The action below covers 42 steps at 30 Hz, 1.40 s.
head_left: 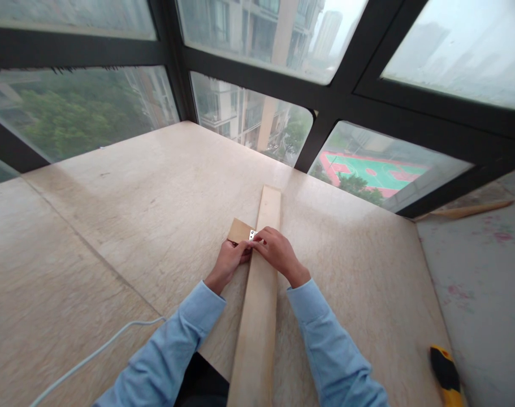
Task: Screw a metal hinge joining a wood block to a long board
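Observation:
A long pale wooden plank [257, 316] lies lengthwise on a beige stone sill [134, 215], running away from me. A small brown wooden piece [239, 230] sits against its left side. Between them a small shiny metal bracket [252, 234] shows. My left hand [228, 261] is closed against the small piece and the plank's left edge. My right hand [276, 251] rests on top of the plank, fingertips pinched at the metal bracket. Both sleeves are light blue.
Dark-framed windows [325, 107] rise right behind the sill. A white cable [91, 356] crosses the lower left. A yellow and black tool [446, 376] lies at the lower right, near a lower speckled surface [473, 271].

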Each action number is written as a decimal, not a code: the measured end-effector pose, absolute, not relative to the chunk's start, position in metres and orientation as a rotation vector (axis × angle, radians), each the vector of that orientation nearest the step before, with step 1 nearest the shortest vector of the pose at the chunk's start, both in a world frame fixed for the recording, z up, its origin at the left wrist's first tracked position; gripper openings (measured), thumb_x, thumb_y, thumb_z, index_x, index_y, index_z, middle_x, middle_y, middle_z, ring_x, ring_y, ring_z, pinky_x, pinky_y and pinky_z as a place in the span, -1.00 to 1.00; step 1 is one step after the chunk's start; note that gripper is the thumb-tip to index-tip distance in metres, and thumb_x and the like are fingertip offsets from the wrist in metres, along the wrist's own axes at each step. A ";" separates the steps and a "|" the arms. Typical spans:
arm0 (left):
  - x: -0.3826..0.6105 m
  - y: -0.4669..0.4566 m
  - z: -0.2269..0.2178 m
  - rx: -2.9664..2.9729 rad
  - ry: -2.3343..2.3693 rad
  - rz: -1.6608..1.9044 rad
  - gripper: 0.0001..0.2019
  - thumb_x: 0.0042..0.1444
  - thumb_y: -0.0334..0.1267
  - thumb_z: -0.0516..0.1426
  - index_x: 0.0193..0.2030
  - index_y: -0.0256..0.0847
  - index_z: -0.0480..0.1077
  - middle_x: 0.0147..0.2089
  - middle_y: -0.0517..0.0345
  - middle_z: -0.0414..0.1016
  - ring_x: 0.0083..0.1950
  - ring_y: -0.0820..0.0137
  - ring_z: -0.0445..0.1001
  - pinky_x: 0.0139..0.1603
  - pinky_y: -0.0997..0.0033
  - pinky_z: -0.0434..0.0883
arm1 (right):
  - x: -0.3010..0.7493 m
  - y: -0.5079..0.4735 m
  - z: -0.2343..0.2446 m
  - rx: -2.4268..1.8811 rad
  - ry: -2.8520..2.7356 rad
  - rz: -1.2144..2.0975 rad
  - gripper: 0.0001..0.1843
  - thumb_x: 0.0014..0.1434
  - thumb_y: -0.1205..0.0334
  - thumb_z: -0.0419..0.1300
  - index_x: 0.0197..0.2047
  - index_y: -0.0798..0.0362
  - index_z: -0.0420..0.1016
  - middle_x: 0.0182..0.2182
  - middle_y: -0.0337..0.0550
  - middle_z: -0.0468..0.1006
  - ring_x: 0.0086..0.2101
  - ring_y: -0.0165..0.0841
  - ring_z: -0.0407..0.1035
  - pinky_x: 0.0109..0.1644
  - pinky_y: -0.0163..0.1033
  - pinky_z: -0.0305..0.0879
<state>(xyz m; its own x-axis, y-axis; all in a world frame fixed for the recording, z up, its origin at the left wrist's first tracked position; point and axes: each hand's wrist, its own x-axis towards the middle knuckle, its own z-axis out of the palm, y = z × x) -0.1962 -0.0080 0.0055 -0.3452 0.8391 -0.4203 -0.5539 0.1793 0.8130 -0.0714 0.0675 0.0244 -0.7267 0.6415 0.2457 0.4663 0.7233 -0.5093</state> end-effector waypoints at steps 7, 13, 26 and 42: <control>-0.196 -0.007 0.006 0.282 1.248 1.482 -0.82 -0.08 -0.36 0.26 -0.30 -0.41 0.48 -0.40 -0.01 0.59 -0.45 0.37 0.55 -0.40 0.43 0.52 | -0.071 0.068 0.027 -0.694 -2.585 0.580 -0.92 0.27 0.37 0.17 -0.25 0.05 0.49 -0.27 -0.10 0.52 -0.21 -0.30 0.40 -0.11 -0.22 0.30; -0.196 -0.006 0.006 0.267 1.253 1.483 -0.86 -0.02 -0.40 0.21 -0.30 -0.42 0.48 -0.39 -0.04 0.60 -0.44 0.36 0.57 -0.38 0.43 0.53 | -0.071 0.070 0.022 -0.612 -2.541 0.653 -0.87 0.24 0.45 0.16 -0.20 0.06 0.48 -0.24 -0.10 0.52 -0.18 -0.30 0.40 -0.07 -0.23 0.32; -0.196 -0.007 0.005 0.289 1.240 1.475 -0.80 -0.04 -0.36 0.25 -0.25 -0.41 0.49 -0.35 -0.05 0.60 -0.41 0.36 0.57 -0.38 0.43 0.54 | -0.070 0.068 0.026 -0.736 -2.586 0.551 -0.93 0.30 0.31 0.17 -0.25 0.05 0.46 -0.29 -0.10 0.51 -0.22 -0.28 0.38 -0.13 -0.22 0.30; -0.196 -0.008 0.011 0.266 1.183 1.477 -0.79 0.00 -0.40 0.19 -0.19 -0.41 0.44 -0.32 -0.10 0.61 -0.37 0.28 0.61 -0.34 0.34 0.57 | -0.060 0.078 0.025 -0.703 -2.292 0.864 -0.88 0.29 0.30 0.09 -0.20 0.04 0.45 -0.26 -0.10 0.54 -0.23 -0.31 0.40 -0.10 -0.19 0.32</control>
